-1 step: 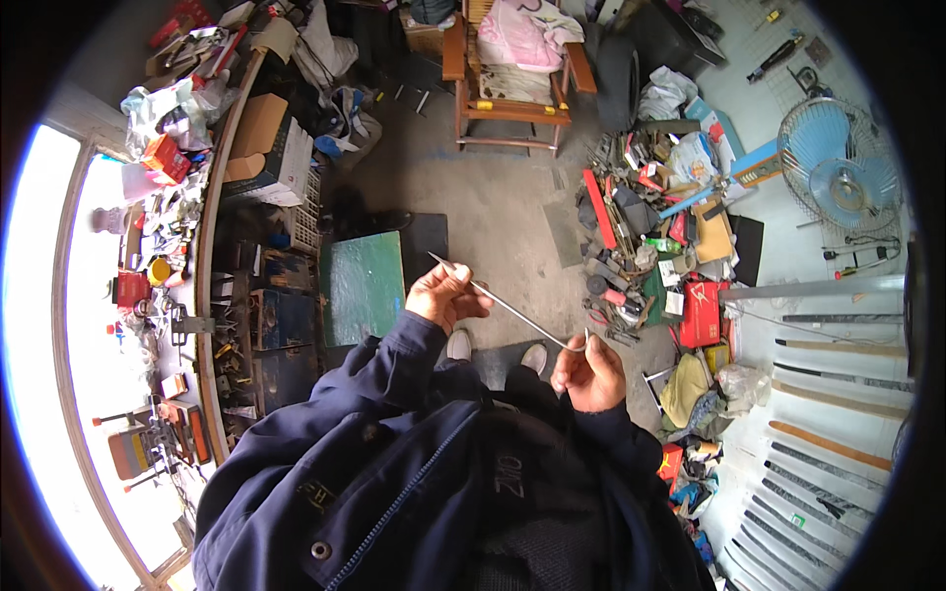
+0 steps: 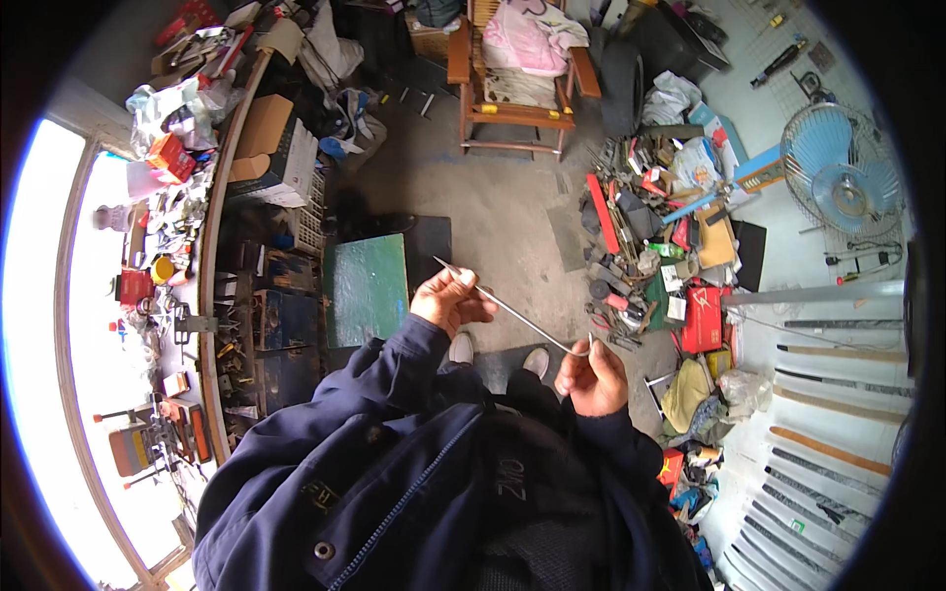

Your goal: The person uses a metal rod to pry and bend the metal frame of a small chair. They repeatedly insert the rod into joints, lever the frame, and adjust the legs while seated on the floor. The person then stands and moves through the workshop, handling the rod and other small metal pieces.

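Both hands hold a thin, straight metal rod [image 2: 527,322] in front of my body, above the floor. It slants from upper left down to the right. Its left end tapers to a point that sticks out past my left hand [image 2: 448,300], whose thumb and fingers pinch the rod near that tip. Toward the other end, the rod seems to bend into a short hook at my right hand [image 2: 593,379]. The right thumb and fingers are closed on that bent end and partly hide it.
A cluttered bench [image 2: 205,325] runs along the left. Before me lies a green board [image 2: 366,291], with a wooden chair [image 2: 517,113] farther off. Tools and a red box [image 2: 703,318] crowd the right floor beside a blue fan [image 2: 838,163]. Long strips [image 2: 833,448] line the right wall.
The whole view has shifted very slightly. Both hands keep the same grip on the metal rod.
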Tool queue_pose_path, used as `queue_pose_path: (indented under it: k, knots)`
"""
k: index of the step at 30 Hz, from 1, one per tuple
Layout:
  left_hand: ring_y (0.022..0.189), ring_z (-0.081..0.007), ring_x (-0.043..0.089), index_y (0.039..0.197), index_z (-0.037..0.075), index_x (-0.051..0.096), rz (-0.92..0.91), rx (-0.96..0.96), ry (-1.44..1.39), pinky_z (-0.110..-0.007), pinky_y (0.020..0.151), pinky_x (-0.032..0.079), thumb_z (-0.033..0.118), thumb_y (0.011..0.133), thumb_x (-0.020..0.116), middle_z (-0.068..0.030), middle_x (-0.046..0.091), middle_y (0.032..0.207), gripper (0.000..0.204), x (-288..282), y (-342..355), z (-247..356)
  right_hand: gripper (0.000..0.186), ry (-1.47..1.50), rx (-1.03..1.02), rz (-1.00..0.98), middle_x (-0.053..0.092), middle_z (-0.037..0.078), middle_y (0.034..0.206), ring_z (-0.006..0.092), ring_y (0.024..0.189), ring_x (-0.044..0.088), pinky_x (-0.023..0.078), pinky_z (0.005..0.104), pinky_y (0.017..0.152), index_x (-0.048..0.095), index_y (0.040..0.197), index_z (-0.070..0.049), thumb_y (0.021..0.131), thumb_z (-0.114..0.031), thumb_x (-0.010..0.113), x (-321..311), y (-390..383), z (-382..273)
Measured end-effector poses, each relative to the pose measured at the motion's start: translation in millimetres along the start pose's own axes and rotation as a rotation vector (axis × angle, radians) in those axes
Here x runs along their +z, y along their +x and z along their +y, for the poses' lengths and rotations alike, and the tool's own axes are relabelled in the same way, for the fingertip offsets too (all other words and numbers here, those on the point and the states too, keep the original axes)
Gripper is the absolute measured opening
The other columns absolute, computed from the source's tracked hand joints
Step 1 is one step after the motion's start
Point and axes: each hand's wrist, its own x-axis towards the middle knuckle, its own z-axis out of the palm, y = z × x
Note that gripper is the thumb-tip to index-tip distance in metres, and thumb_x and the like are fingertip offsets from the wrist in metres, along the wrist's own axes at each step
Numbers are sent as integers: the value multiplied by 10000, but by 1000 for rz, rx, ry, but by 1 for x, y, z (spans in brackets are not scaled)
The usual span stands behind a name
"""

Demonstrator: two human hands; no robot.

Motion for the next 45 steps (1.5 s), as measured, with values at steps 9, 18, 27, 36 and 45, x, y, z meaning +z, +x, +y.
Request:
queue_pose_path:
  k: [9, 18, 27, 36, 45]
  knots:
    - [820, -393, 744, 1004, 72, 611, -33, -82, -17, -515, 713, 610, 226, 1033, 593, -195, 721, 883, 157, -2, 0, -6, 383, -93, 197, 78, 527, 93, 645, 170, 517, 464, 399, 314, 490, 494, 799, -81, 1067, -355, 486, 4, -2, 0]
    - [844, -338, 733, 1035, 75, 608, -128, -15, 104, -480, 739, 616, 247, 1037, 586, -168, 716, 984, 174, -7, -2, 1, 457, -284, 204, 197, 527, 53, 625, 144, 513, 497, 382, 274, 470, 478, 694, -96, 1047, -375, 561, 10, 0, 12]
    - [866, -367, 739, 1121, 33, 603, -169, -164, 193, -477, 757, 613, 266, 1040, 574, -200, 728, 982, 248, -10, 4, -5, 339, -242, -110, 304, 634, 66, 767, 112, 614, 564, 475, 254, 569, 647, 972, 2, 1051, -312, 547, 15, -5, 8]
    - [852, -245, 703, 1092, -7, 665, -294, -1, 901, -334, 804, 545, 220, 1030, 591, -123, 725, 940, 247, 24, -20, -18, 303, -641, -221, 336, 651, 43, 758, 75, 607, 550, 460, 228, 579, 665, 1051, 10, 1071, -262, 533, 18, -6, 9]
    - [956, -361, 672, 1109, 43, 701, -607, 547, 1368, -403, 831, 531, 145, 889, 710, -175, 710, 982, 242, 41, -27, -3, 331, -691, -121, 149, 642, 23, 687, 65, 571, 540, 455, 227, 552, 687, 1023, -19, 1068, -307, 531, 37, 4, 8]
